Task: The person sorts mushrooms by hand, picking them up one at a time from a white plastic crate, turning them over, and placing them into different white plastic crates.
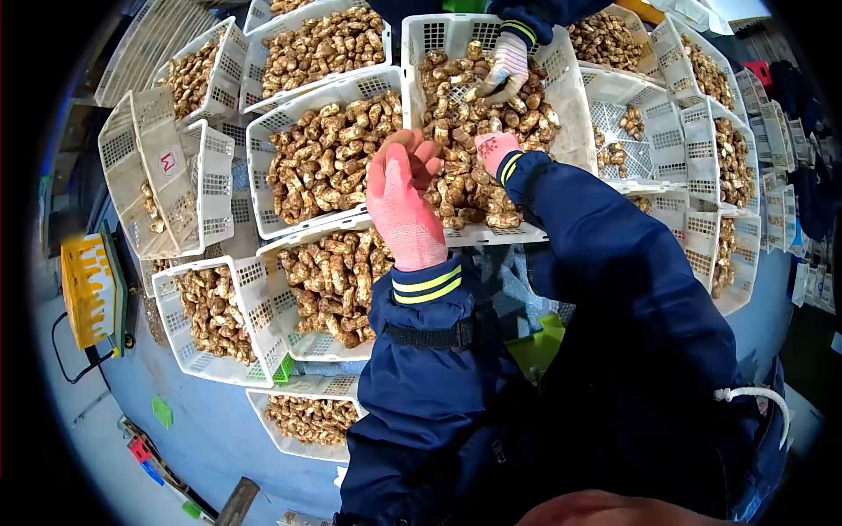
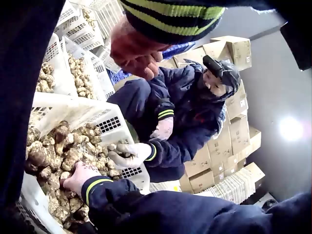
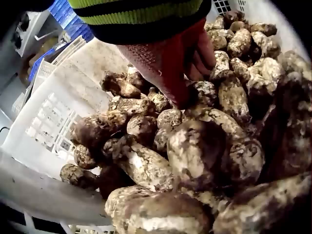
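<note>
Brown-and-white mushrooms (image 1: 465,188) (image 3: 146,168) fill the near part of a white basket (image 1: 570,114) (image 3: 44,141). My right hand (image 1: 497,149) (image 2: 82,179) (image 3: 163,63), in a pink glove, reaches down into them, its fingers bent round a mushroom (image 3: 204,92); the fingertips are partly hidden. My left hand (image 1: 403,206) (image 2: 134,48), also pink-gloved, is raised over the rim between this basket and the one to its left, fingers loosely curled, with nothing visible in them.
Another person's gloved hand (image 1: 509,66) (image 2: 131,153) is in the same basket's far side, touching mushrooms. More mushroom baskets (image 1: 254,167) stand on both sides. A yellow crate (image 1: 88,289) is at far left; cardboard boxes (image 2: 229,146) are stacked behind the other person.
</note>
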### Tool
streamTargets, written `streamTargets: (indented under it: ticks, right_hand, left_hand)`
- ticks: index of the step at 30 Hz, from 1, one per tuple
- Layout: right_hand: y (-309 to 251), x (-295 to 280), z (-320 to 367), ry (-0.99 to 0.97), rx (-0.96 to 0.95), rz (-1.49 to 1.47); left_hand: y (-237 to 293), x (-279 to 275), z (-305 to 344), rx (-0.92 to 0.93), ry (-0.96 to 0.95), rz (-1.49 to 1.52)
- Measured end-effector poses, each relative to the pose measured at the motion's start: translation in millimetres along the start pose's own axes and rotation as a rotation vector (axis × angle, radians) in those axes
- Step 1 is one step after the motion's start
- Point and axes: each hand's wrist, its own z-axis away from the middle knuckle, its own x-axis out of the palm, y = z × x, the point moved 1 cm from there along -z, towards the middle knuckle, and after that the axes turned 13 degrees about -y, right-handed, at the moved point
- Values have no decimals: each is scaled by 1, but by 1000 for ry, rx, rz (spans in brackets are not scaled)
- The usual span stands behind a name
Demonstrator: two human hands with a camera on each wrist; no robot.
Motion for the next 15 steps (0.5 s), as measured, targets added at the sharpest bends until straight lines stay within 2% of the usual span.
streamTargets:
  ticks: [1, 3, 9, 11, 12, 13, 15]
  right_hand:
    - [-2, -7, 5, -53, 13, -25]
    - [-3, -4, 5, -33, 15, -31]
    - [8, -5, 2, -38, -38, -67]
    - [13, -6, 1, -51, -79, -170]
    - [20, -10, 4, 19, -112, -278]
    - [30, -15, 6, -11, -121, -488]
    - [47, -33, 28, 42, -227, -581]
  left_hand:
    - [-1, -3, -1, 38, 18, 43]
    - [2, -2, 0, 94, 82, 77]
    - [-3, -2, -3, 77, 34, 97]
    - [-3, -4, -3, 54, 59, 90]
    - [-2, -4, -2, 74, 54, 70]
    - [-1, -4, -1, 76, 56, 73]
    - [-2, -3, -2, 61, 58, 82]
